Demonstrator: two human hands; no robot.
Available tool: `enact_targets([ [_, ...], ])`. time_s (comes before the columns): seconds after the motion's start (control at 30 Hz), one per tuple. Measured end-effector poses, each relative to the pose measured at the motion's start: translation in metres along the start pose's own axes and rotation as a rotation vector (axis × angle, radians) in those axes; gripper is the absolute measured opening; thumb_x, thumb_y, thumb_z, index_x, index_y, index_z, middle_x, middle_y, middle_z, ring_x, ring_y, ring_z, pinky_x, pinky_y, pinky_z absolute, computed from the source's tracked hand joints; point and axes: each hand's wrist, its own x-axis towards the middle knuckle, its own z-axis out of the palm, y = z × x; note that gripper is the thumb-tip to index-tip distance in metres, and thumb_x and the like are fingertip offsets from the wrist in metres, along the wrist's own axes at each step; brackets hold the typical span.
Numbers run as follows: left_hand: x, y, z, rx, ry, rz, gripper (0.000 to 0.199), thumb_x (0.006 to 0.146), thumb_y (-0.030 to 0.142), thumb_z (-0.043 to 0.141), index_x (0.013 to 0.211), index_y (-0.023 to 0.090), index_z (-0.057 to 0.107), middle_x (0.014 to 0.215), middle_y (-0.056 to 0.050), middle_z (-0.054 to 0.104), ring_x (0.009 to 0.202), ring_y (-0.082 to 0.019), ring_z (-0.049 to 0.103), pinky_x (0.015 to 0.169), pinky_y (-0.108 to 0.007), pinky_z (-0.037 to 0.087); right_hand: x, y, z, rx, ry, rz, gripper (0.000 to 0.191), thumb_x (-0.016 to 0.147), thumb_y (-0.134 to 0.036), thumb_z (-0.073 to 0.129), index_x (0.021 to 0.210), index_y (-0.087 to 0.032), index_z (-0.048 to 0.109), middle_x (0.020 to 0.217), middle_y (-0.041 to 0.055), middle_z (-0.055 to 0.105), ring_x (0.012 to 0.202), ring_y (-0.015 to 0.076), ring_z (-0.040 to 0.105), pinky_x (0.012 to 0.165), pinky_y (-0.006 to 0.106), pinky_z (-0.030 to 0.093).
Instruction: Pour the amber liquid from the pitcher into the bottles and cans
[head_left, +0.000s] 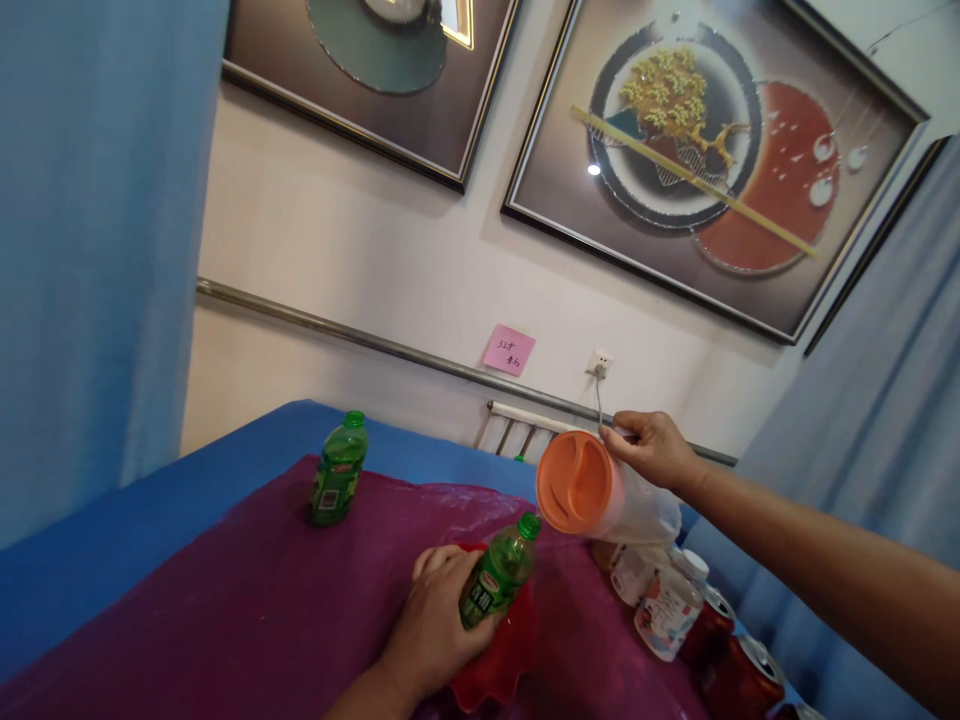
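Observation:
My left hand (439,615) is wrapped round a green-capped bottle (501,573) with a green label, tilted to the right over a red dish (499,665). My right hand (652,450) grips the handle side of a clear pitcher (641,515) with an orange lid (576,483). The pitcher is tipped on its side, its lid facing toward me, just above and right of the held bottle. A second green bottle (340,470) stands upright further back on the purple sheet (247,600).
White-labelled clear bottles (669,610) and red cans (742,680) stand along the right side. Blue curtains (97,250) hang at both sides. Behind the table (277,430) are a metal rail (390,347), a pink note (509,350), a socket (599,365) and framed pictures (675,150).

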Motion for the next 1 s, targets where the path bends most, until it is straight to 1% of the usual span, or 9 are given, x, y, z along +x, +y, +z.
enact_targets([
  [0.3,0.0005,0.0036,-0.0025,-0.005,0.000,-0.002,0.036,0.072,0.028,0.073,0.108,0.026,0.070,0.108,-0.005,0.071,0.106,-0.028,0.059,0.099,-0.044,0.040,0.0006,-0.0029,-0.0029,-0.015,0.013,-0.017,0.045,0.085,-0.048,0.053,0.054,-0.024,0.032,0.050,-0.0062,0.027,0.049,0.0091,0.027,0.048,0.026,0.021],
  [0.5,0.0011,0.0020,-0.0020,0.001,0.022,0.011,0.043,0.070,0.028,0.075,0.113,0.028,0.070,0.109,-0.005,0.072,0.106,-0.030,0.061,0.099,-0.045,0.041,0.0011,-0.0047,-0.0046,-0.011,0.009,-0.015,0.047,0.085,-0.050,0.053,0.054,-0.024,0.031,0.050,-0.0065,0.027,0.049,0.0089,0.025,0.048,0.026,0.019],
  [0.7,0.0008,-0.0003,0.0006,0.007,0.042,0.018,0.043,0.070,0.029,0.076,0.112,0.029,0.070,0.109,-0.005,0.072,0.106,-0.030,0.062,0.098,-0.044,0.042,0.0015,-0.0058,-0.0062,-0.019,0.015,-0.020,0.045,0.084,-0.048,0.054,0.054,-0.024,0.030,0.050,-0.0062,0.027,0.049,0.0090,0.026,0.048,0.026,0.021],
  [1.0,0.0006,-0.0014,-0.0005,0.012,0.017,0.014,0.043,0.070,0.028,0.075,0.112,0.028,0.069,0.110,-0.005,0.072,0.107,-0.030,0.062,0.100,-0.046,0.042,0.0010,-0.0050,-0.0062,-0.009,0.031,-0.016,0.045,0.084,-0.047,0.054,0.054,-0.024,0.031,0.050,-0.0065,0.027,0.049,0.0092,0.025,0.048,0.027,0.020],
])
